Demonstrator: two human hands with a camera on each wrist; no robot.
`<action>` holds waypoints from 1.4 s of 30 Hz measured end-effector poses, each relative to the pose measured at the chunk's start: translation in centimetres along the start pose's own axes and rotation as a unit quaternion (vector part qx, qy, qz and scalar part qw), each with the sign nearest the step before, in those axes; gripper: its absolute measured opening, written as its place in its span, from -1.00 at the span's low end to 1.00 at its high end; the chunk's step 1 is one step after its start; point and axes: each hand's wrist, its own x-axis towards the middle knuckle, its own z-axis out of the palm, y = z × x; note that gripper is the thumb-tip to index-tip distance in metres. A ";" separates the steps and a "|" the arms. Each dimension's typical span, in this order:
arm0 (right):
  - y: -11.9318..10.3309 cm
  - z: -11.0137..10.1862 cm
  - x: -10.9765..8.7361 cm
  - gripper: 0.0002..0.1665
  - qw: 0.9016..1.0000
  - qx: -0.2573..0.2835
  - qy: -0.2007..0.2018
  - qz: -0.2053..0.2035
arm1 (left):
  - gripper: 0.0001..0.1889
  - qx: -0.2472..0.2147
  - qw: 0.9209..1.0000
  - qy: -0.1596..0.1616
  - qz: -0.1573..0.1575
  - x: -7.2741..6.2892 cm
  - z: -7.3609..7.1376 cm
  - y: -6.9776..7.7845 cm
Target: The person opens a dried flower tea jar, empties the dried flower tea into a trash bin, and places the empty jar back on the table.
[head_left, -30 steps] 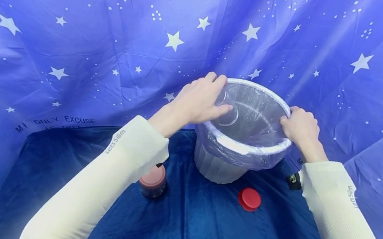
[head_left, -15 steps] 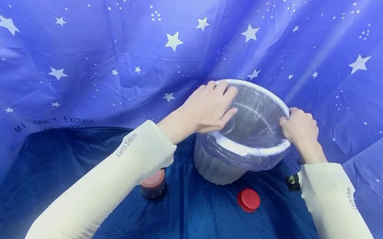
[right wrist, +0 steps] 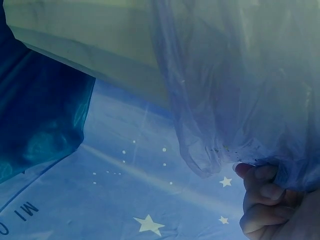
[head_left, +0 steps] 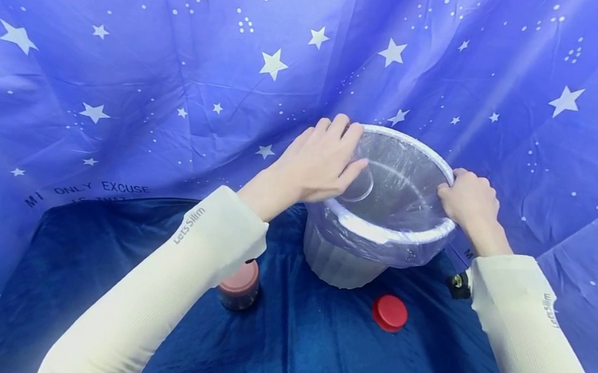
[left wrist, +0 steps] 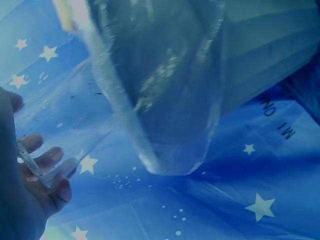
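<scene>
A whitish bin (head_left: 342, 263) lined with a clear plastic bag (head_left: 402, 256) stands tilted slightly toward me in the head view. My left hand (head_left: 317, 162) holds a see-through jar (head_left: 359, 189) at the bin's left rim, its round mouth turned toward the inside. In the left wrist view, the curled fingers (left wrist: 52, 159) show through the jar's wet-looking clear wall. At the opposite side, my right hand (head_left: 471, 200) grips the bagged rim; the right wrist view shows bent fingers (right wrist: 270, 192) on the bag. The jar's base is hidden behind my left hand.
A red lid (head_left: 391, 313) lies on the dark blue cloth (head_left: 312, 350) in front of the bin. A dark jar with a reddish lid (head_left: 240, 279) stands beneath my left forearm, partly covered by the sleeve. A starry blue curtain (head_left: 182, 41) hangs close behind.
My left hand dips with the jar toward the bin, then lifts back slightly up and left, the jar's mouth showing more again. The right hand stays on the rim.
</scene>
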 end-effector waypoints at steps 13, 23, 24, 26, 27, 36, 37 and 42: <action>-0.3 -0.1 -0.1 -0.41 1.000 0.001 -0.001 0.008 | -0.51 -0.018 0.999 -0.026 -0.013 -0.1 0.1 -0.7; -0.7 -0.4 0.0 -0.40 1.000 -0.001 -0.003 0.015 | -0.46 -0.041 0.999 -0.019 -0.013 -0.4 -0.1 -1.4; -0.7 -0.3 0.0 -0.40 1.000 -0.001 -0.004 0.015 | -0.46 -0.038 0.999 -0.020 -0.009 -0.4 -0.1 -1.5; -0.7 -0.2 -0.1 -0.40 1.000 -0.002 -0.007 0.017 | -0.47 -0.034 0.999 -0.021 0.001 -0.4 0.0 -1.5; -0.6 -0.2 -0.2 -0.39 1.000 -0.002 -0.008 0.018 | -0.48 -0.032 0.999 -0.024 0.005 -0.4 0.0 -1.5; -0.4 0.0 -0.1 -0.40 1.000 -0.003 -0.003 0.012 | -0.39 -0.044 0.998 -0.048 -0.017 -0.5 -0.1 -1.4; -0.4 -0.1 0.0 -0.40 1.000 -0.003 -0.003 0.011 | -0.37 -0.048 0.997 -0.055 -0.022 -0.6 -0.3 -1.5; -0.4 0.0 0.0 -0.40 1.000 -0.001 -0.005 0.011 | -0.38 -0.075 0.994 -0.071 -0.035 -1.0 -0.7 -2.0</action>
